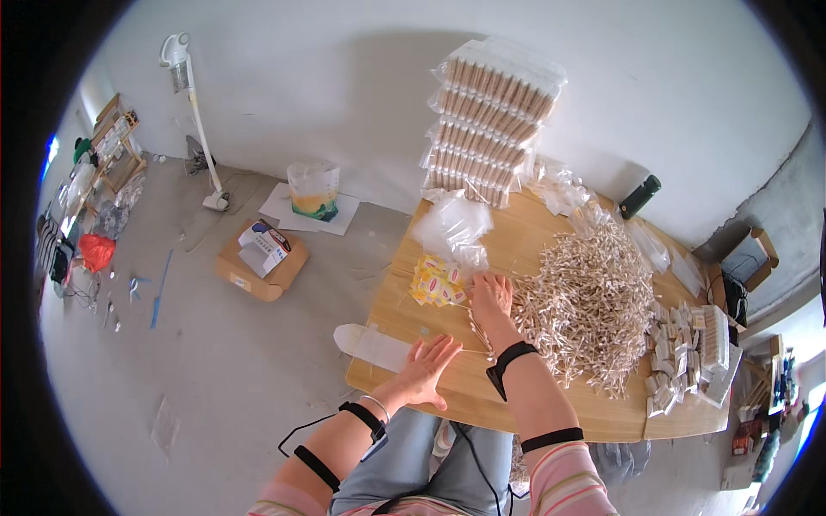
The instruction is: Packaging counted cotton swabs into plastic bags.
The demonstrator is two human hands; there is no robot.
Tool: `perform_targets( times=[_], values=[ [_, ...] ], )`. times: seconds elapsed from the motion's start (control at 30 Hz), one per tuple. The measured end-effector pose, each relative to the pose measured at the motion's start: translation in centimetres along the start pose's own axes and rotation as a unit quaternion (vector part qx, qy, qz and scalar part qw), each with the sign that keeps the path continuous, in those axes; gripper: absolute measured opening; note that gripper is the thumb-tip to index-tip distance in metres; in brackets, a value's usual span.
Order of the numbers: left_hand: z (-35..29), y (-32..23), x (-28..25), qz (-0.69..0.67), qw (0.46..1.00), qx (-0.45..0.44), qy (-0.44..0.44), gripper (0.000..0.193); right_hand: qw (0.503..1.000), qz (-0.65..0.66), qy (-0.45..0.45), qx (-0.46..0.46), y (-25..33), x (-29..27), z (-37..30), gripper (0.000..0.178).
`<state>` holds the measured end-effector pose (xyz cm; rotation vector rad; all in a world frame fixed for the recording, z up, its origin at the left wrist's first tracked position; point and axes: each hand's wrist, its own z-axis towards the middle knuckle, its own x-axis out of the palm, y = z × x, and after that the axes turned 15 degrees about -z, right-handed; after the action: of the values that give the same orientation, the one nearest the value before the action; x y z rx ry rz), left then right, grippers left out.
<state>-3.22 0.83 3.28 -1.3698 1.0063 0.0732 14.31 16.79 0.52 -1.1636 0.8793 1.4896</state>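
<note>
My left hand is over the near left edge of the wooden table, palm down with fingers spread and nothing seen in it. A thin stick lies by its fingertips. My right hand reaches further in, fingers stretched forward and down to the tabletop. A few cotton swabs lie beside and below it. Left of that hand is a small heap of yellow-and-white cards. Just behind are clear plastic bags. A large loose pile of cotton swabs spreads to the right.
Bagged cotton swabs are stacked high at the back. Small white packs and a dark green bottle are on the right. A white card strip overhangs the left edge. A cardboard box and a stick vacuum stand on the floor.
</note>
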Motion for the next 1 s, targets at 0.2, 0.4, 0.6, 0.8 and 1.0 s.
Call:
perform_targets(
  times=[0.2, 0.4, 0.6, 0.8, 1.0],
  values=[
    [-0.9, 0.5, -0.2, -0.001, 1.0, -0.006, -0.008, 0.128, 0.999, 0.033, -0.031, 0.007, 1.3, -1.3, -1.1, 0.016],
    [-0.7, 0.2, -0.2, 0.007, 1.0, -0.009, -0.002, 0.125, 0.994, 0.078, -0.067, 0.041, -0.4, -2.4, -1.5, 0.02],
    [-0.1, 0.9, 0.3, 0.008, 1.0, 0.015, 0.003, 0.125, 0.993, -0.076, 0.089, 0.019, 0.0, -2.4, -0.5, 0.023],
    [0.1, 0.2, 0.0, -0.007, 1.0, 0.011, -0.008, 0.122, 0.998, -0.015, -0.054, 0.033, -1.8, 0.2, -1.8, 0.012],
    [-0.2, 0.5, 0.2, -0.005, 1.0, -0.009, -0.014, 0.115, 0.991, 0.049, -0.117, 0.039, 0.3, -5.1, -4.3, 0.008]
  ],
)
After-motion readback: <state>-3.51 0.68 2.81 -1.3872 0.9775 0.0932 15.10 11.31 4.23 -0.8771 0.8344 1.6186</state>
